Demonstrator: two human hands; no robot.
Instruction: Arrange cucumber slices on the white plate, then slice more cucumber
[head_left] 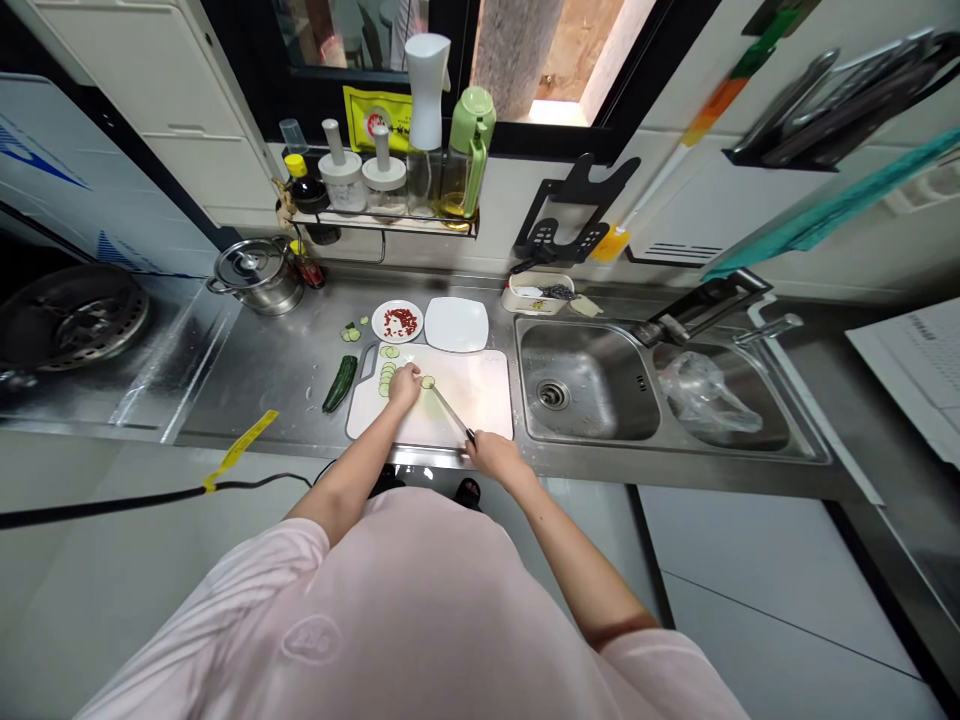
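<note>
Slicing goes on at a white cutting board (pixel 480 392). The left hand (pixel 405 386) is curled over a row of cucumber slices (pixel 386 379) near the board's left side, fingers pressing down and pinning them to the board. The right hand (pixel 499 457) is clenched around the dark handle of a knife (pixel 450 413), whose blade slants up and left across the board, its tip just beside the left hand. One loose slice (pixel 427 381) lies between the hand and the blade.

A dark green cucumber (pixel 340 384) lies on the steel counter (pixel 255 400), just left of the board, and a few more slices (pixel 350 333) sit on the counter beyond it. Past the board's far edge, a round plate (pixel 380 322) holds chopped red pieces (pixel 400 321), just beside a bare square plate (pixel 457 324).

To the right is a steel double sink (pixel 585 385), with a plastic bag (pixel 709 393) in its right basin and a faucet (pixel 765 330) behind it. A lidded steel pot (pixel 259 277) stands at the counter's far left, below a shelf (pixel 382 226) of bottles and jars.
</note>
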